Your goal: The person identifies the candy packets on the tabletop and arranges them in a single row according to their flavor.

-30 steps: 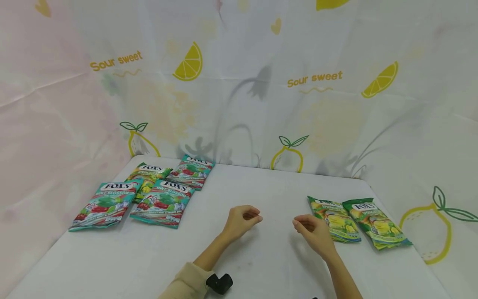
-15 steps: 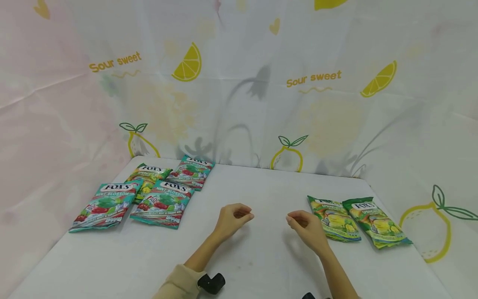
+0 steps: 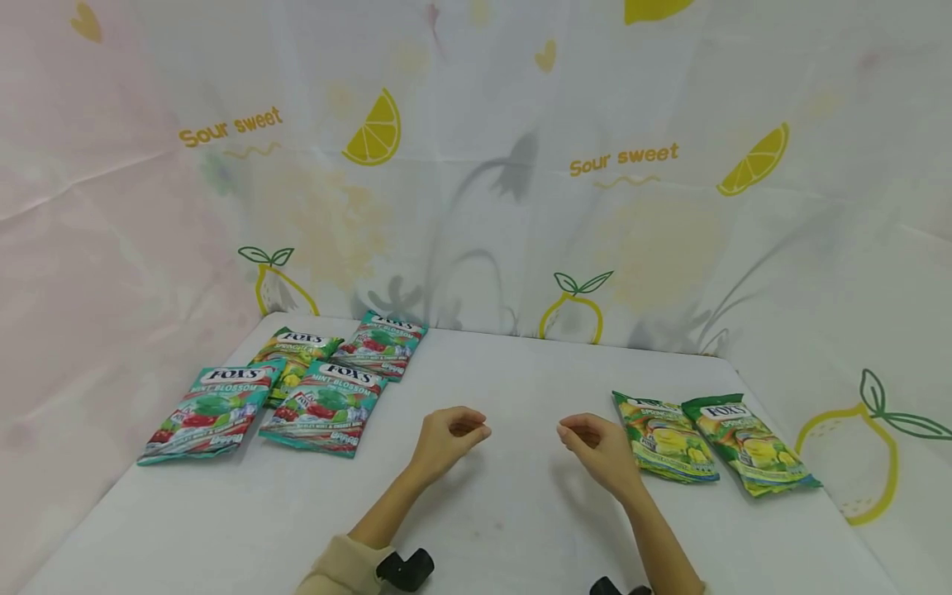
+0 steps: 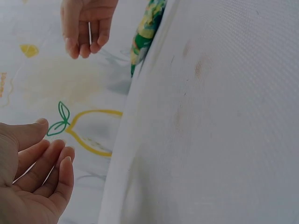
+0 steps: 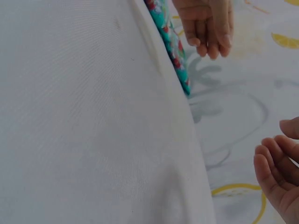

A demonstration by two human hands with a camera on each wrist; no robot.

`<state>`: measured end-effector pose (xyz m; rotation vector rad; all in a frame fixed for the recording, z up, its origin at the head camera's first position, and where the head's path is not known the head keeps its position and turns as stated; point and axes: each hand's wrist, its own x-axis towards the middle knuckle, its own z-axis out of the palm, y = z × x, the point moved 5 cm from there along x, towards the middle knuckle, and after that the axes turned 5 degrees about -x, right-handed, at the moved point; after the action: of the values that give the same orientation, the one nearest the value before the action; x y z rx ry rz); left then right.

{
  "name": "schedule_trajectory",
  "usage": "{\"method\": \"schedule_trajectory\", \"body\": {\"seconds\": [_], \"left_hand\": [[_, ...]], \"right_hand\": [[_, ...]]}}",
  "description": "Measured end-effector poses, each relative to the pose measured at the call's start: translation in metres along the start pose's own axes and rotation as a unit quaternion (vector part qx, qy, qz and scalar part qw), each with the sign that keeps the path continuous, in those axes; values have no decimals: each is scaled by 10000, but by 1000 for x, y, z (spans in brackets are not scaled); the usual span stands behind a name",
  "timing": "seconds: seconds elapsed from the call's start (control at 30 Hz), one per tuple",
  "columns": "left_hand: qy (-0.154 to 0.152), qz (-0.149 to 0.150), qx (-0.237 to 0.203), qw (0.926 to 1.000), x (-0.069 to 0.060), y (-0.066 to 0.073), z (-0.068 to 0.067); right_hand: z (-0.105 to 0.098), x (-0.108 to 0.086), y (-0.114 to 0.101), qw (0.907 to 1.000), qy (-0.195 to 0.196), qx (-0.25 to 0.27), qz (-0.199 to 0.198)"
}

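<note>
Both hands hover over the middle of the white table, facing each other with a gap between them. The left hand [image 3: 446, 442] has loosely bent fingers and holds nothing; its palm and bent fingers show in the left wrist view [image 4: 39, 179]. Likewise bare of any object, the right hand [image 3: 602, 454] hangs relaxed just left of two green-yellow Fox's candy bags. The nearer of these bags [image 3: 669, 438] lies beside the farther one [image 3: 751, 446]. On the left lie teal Fox's Mint Blossom candy bags [image 3: 327, 409], apart from the left hand.
Among the teal bags at the left is a green-yellow candy bag [image 3: 293, 355], partly covered. Another teal bag [image 3: 383, 347] lies near the table's back edge. A printed lemon cloth [image 3: 476, 207] hangs behind the white table [image 3: 491, 372]. Dark wrist cameras [image 3: 405, 570] sit on the forearms.
Both hands have drifted left and slightly toward the person, still holding nothing. The right hand is now farther from the green-yellow bags. The candy bags have stayed in place.
</note>
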<state>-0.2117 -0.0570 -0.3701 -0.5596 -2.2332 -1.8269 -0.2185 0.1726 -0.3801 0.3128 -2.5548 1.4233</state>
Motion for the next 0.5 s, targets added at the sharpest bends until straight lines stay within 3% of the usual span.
{"method": "schedule_trajectory", "body": {"seconds": [0.37, 0.5], "left_hand": [[102, -148, 73, 9998, -7, 0, -11], [167, -182, 98, 9996, -7, -1, -16]], "right_hand": [[9, 5, -4, 10000, -79, 43, 15], [9, 3, -20, 9999, -63, 39, -72]]}}
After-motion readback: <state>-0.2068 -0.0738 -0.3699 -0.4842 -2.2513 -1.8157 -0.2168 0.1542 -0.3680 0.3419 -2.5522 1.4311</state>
